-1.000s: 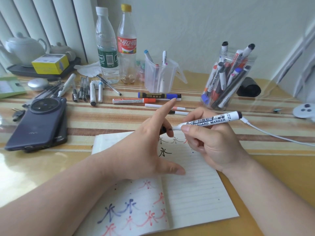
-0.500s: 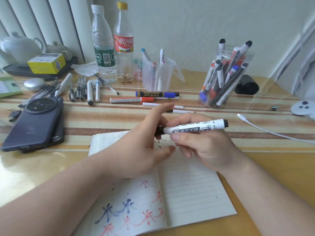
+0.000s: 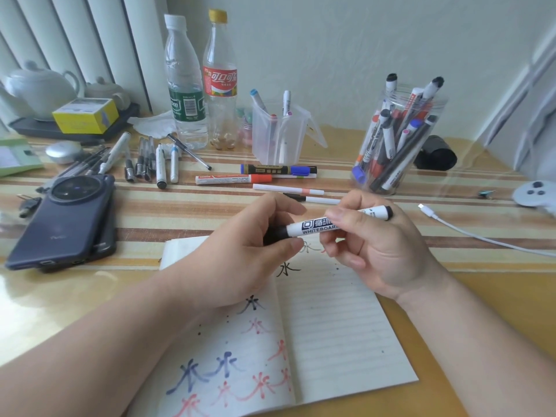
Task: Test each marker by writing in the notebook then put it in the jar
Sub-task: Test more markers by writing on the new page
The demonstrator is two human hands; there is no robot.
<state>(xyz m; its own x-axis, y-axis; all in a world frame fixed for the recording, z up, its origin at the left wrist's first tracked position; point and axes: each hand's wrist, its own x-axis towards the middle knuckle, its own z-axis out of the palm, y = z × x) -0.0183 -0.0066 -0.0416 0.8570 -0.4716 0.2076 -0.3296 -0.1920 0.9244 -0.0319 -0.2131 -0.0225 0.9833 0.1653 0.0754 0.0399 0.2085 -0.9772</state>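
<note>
- Left hand (image 3: 240, 260) curls round the black cap (image 3: 275, 234); right hand (image 3: 376, 248) pinches the whiteboard marker (image 3: 313, 228) by its barrel, just above the notebook (image 3: 331, 326).
- Test characters mark both pages; the far-right jar (image 3: 394, 145) holds many markers.
- Several loose markers (image 3: 234, 178) beyond the hands likely await testing.

Two bottles (image 3: 185, 94), one jar (image 3: 434, 111) — one notebook (image 3: 337, 332).
</note>
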